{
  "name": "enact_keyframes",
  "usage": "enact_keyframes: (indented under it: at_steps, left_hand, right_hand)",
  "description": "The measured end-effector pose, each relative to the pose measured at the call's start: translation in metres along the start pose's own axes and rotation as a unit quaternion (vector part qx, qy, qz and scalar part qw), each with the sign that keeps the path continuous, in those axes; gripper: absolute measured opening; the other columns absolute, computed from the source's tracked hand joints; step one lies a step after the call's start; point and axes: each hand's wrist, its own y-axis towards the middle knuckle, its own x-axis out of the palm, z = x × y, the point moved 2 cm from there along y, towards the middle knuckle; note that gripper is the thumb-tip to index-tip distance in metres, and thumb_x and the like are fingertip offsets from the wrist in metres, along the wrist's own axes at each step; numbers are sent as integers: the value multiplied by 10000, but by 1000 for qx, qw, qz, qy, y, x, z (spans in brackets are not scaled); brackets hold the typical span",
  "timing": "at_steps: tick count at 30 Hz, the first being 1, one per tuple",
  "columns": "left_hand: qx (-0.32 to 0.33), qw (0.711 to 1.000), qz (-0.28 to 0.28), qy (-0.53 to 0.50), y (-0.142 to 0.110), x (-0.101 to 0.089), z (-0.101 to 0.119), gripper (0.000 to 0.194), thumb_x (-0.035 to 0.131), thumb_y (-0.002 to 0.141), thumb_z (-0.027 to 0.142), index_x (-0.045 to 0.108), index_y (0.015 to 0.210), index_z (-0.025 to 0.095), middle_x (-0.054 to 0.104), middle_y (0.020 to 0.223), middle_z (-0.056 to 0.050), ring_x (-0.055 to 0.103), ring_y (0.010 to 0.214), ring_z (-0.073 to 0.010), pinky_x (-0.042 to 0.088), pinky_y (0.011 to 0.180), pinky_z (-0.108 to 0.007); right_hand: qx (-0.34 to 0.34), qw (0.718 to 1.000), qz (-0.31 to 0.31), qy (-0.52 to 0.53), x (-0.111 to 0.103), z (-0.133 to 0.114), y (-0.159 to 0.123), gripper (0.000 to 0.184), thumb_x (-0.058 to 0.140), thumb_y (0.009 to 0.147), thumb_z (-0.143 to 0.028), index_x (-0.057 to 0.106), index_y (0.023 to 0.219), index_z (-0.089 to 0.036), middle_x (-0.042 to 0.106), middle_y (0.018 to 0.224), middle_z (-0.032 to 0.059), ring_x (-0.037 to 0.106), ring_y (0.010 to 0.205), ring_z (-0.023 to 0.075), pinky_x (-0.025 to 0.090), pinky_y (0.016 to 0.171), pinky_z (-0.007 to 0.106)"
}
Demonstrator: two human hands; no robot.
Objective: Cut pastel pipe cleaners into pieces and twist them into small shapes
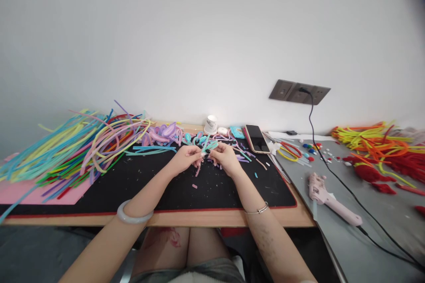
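Over the black desk mat, my left hand and my right hand meet at the fingertips. Both are closed on teal pipe cleaners whose ends stick up above the fingers. A pink piece of pipe cleaner hangs below the left fingers; I cannot tell whether it is joined to the teal ones. Just behind the hands lie teal and purple loops of pipe cleaner. A short pink scrap rests on the mat in front.
Loose coloured pipe cleaners pile up at the left, partly on a pink sheet. A small white cup and a phone stand at the back. On the grey table at right lie a corded pink glue gun and orange and red pipe cleaners.
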Motion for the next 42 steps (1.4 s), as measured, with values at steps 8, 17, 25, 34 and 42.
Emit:
enact_keyframes:
  at_steps: [8, 17, 25, 34, 42]
  left_hand:
    - [-3, 998, -57, 2, -1, 5, 0, 237, 555, 744, 326, 529, 633, 119, 522, 492, 21, 497, 440, -76, 411, 452, -187]
    - [31, 997, -20, 62, -3, 4, 6, 208, 532, 757, 297, 547, 651, 119, 528, 494, 17, 507, 449, -84, 419, 478, -197]
    - [23, 999, -2, 40, -3, 3, 6, 216, 547, 739, 323, 551, 661, 121, 530, 497, 17, 512, 463, -89, 428, 480, -197]
    - [15, 1000, 5, 20, -2, 2, 3, 222, 557, 733, 334, 560, 672, 120, 541, 504, 11, 521, 465, -91, 427, 475, -195]
    - [17, 997, 71, -37, -1, -5, 3, 245, 596, 715, 355, 596, 753, 113, 579, 566, 7, 551, 513, -91, 468, 529, -206]
  right_hand:
    - [1, 999, -31, 17, 8, -6, -6, 212, 635, 647, -344, 555, 693, -154, 437, 488, -61, 315, 378, 44, 228, 349, 176]
    - [-10, 994, 69, -82, 3, -6, -3, 247, 567, 694, -323, 465, 535, -164, 460, 376, -52, 352, 285, 58, 257, 314, 187]
    - [-23, 999, 47, -11, 1, -6, -1, 117, 548, 677, -248, 495, 626, -157, 514, 459, -41, 413, 331, 57, 319, 332, 171]
    - [4, 998, 68, 15, -3, -7, 0, 132, 565, 663, -268, 476, 662, -170, 492, 439, -55, 358, 314, 47, 233, 298, 160]
    - [25, 995, 78, 55, -4, -3, 2, 132, 599, 636, -252, 517, 651, -150, 560, 479, -25, 434, 347, 59, 333, 342, 171]
